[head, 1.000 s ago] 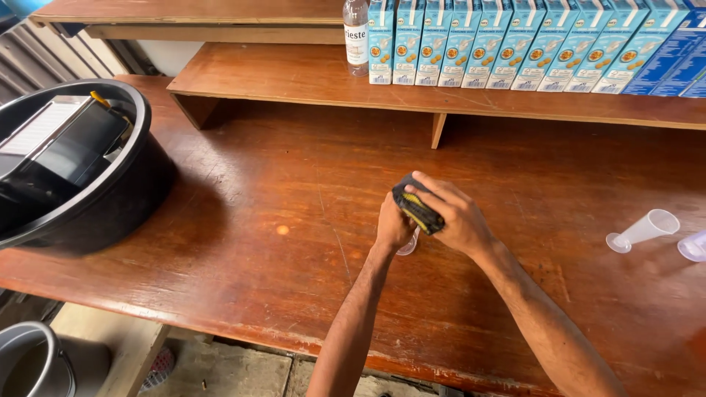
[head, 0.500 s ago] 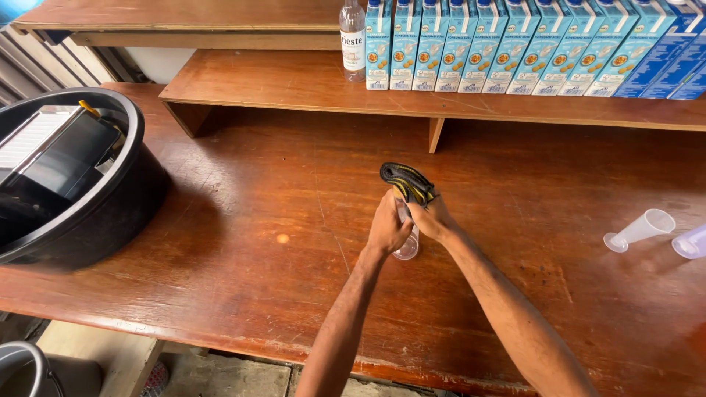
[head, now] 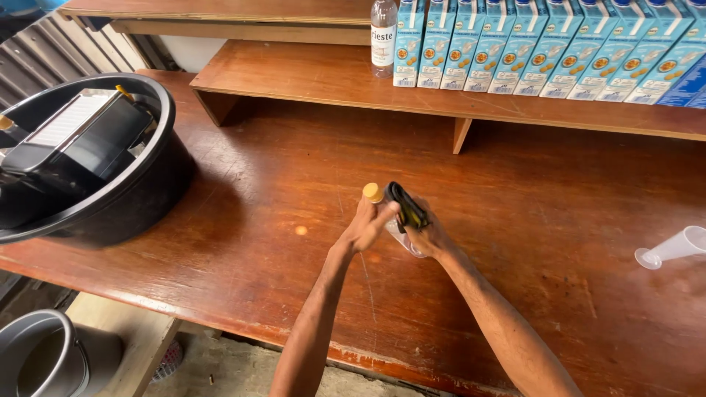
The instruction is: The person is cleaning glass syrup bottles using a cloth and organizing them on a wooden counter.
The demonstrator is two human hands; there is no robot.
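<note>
Both hands now grip differently: left hand (head: pixel 365 226) holds a newly visible yellow-capped bottle (head: pixel 375 195), right hand (head: pixel 429 237) the black tool (head: pixel 407 206).

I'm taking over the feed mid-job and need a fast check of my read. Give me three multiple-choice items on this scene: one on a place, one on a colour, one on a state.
1. Where is the black tub?
A. left on the table
B. on the shelf
C. on the floor

2. What colour is the cap by the left hand?
A. blue
B. yellow
C. red

3. How does the clear funnel at the right lie?
A. upright
B. on its side
C. held in the right hand

Answers: 1 A, it sits at the table's left edge. 2 B, yellow shows above the fingers. 3 B, it lies flat on the table.
</note>
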